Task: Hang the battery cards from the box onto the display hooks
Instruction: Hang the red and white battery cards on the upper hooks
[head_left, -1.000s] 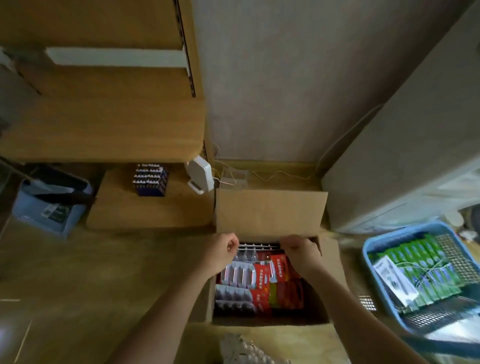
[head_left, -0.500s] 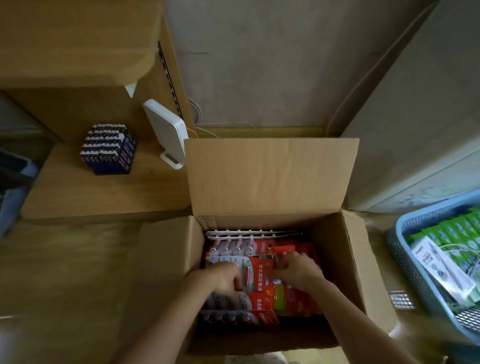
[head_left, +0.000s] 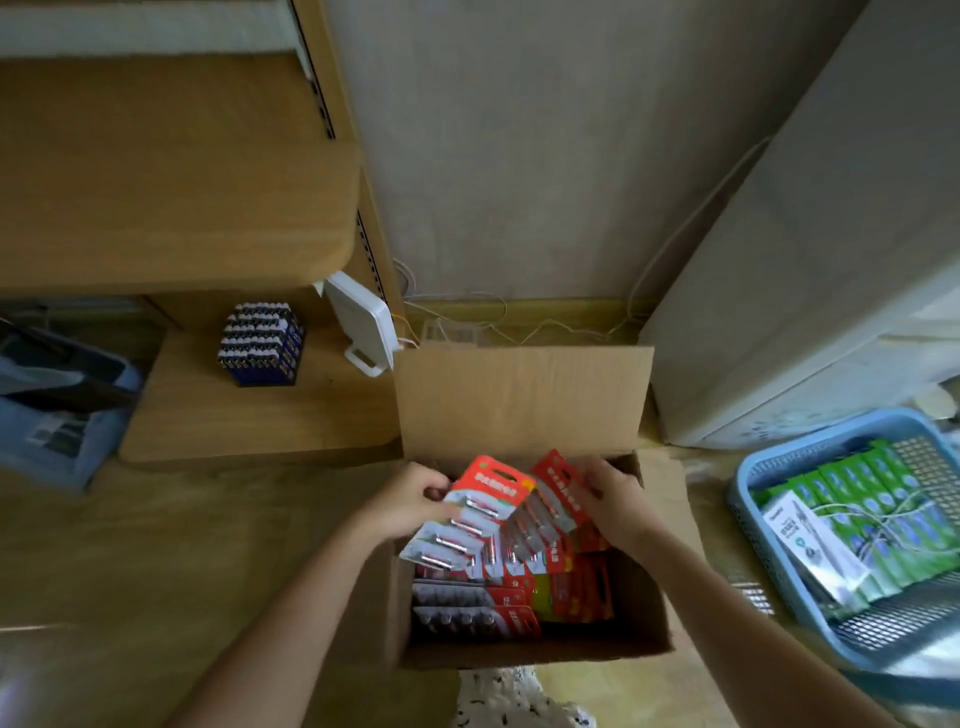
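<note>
At 6 o'clock on the floor stands the open cardboard box (head_left: 524, 652), its back flap (head_left: 519, 400) upright at 12 o'clock and a side flap folded out flat toward 3 o'clock. Both hands work over its far half. The left hand (head_left: 410, 501) pinches the left edge of a battery card (head_left: 470, 519), and the right hand (head_left: 613, 499) curls round the right edge of a second battery card (head_left: 553, 491). The two cards fan out tilted, red headers toward 12 o'clock and lower ends down among the stock. Blur makes it hard to say whether either hand holds more than one.

Room is tight at 3 o'clock, where the box's side flap comes near the blue basket (head_left: 748, 470) and a white cabinet (head_left: 805, 270) stands behind it. At 9 o'clock bare floor (head_left: 182, 545) runs open up to the rounded front edge of the low shelf (head_left: 260, 431). A second, upper shelf (head_left: 171, 171) overhangs it at 10 o'clock.

Counted: two hands, two raised cards and one box, with two blister cards (head_left: 467, 616) lying flat at its near left and red and yellow-green packs (head_left: 576, 592) beside them. One battery block (head_left: 260, 345) and one white device (head_left: 363, 327) sit on the low shelf. One basket holds green packs (head_left: 883, 499), too many and too blurred to count.
</note>
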